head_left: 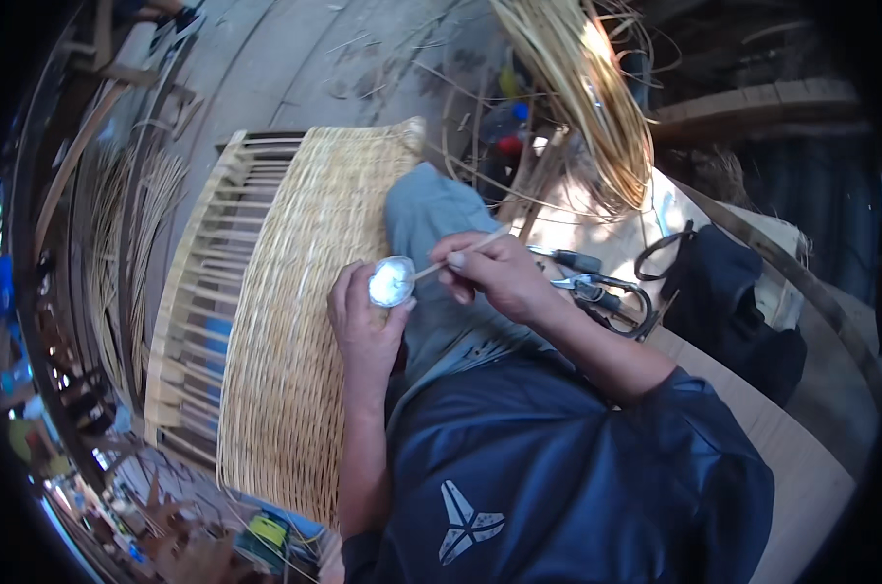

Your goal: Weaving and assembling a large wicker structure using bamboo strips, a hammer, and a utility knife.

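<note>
My left hand [358, 316] grips a small round silvery container [392, 273], its shiny top facing up, beside a woven panel [285, 321] with a slatted wooden frame [193, 311]. My right hand [485, 273] holds a thin pale stick [496, 236] between thumb and fingers, its lower tip at the container; whether it is inside is hard to tell. Both hands are over my grey-clad leg [426, 204]. Scissors [635, 307] and other dark-handled tools [577, 258] lie right of my right hand.
A hanging coil of cane strands [606, 107] is at top right. A dark bag or cloth [733, 311] lies on the pale board [772, 457] to the right. Long strips [110, 263] and cluttered items line the left. Grey planks [305, 68] form the floor.
</note>
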{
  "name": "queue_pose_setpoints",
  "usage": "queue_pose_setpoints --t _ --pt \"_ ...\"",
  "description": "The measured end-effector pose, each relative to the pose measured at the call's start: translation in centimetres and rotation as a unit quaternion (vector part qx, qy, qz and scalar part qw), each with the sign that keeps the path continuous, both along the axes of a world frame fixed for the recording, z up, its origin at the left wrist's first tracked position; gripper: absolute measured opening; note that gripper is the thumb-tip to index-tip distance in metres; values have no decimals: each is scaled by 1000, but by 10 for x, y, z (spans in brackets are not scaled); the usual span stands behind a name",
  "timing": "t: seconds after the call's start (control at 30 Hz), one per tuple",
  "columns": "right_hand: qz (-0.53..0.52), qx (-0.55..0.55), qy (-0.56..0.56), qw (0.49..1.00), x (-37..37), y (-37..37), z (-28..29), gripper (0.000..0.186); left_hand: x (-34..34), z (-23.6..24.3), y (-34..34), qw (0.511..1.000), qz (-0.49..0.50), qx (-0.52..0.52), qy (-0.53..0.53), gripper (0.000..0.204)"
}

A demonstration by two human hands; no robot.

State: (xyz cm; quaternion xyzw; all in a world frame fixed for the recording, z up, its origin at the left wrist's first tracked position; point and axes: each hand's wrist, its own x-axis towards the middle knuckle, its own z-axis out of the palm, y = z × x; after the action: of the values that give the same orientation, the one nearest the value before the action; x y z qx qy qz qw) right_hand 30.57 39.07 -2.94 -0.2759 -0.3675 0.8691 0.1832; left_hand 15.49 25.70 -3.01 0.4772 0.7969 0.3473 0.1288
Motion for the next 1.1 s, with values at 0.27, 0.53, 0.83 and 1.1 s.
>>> queue_pose_setpoints --t 0.27,0.53,0.83,1.1 --pt "-271 304 -83 910 114 56 59 44 93 -22 129 931 -356 -79 30 50" --pt "-196 275 -106 935 145 61 50 87 141 -120 150 926 -370 -59 52 32" --pt "-110 182 -119 970 37 48 45 43 69 -42 97 967 -253 -7 10 7" --pt "85 322 -129 934 -135 28 -21 18 -213 -66 -68 940 237 -228 87 23"
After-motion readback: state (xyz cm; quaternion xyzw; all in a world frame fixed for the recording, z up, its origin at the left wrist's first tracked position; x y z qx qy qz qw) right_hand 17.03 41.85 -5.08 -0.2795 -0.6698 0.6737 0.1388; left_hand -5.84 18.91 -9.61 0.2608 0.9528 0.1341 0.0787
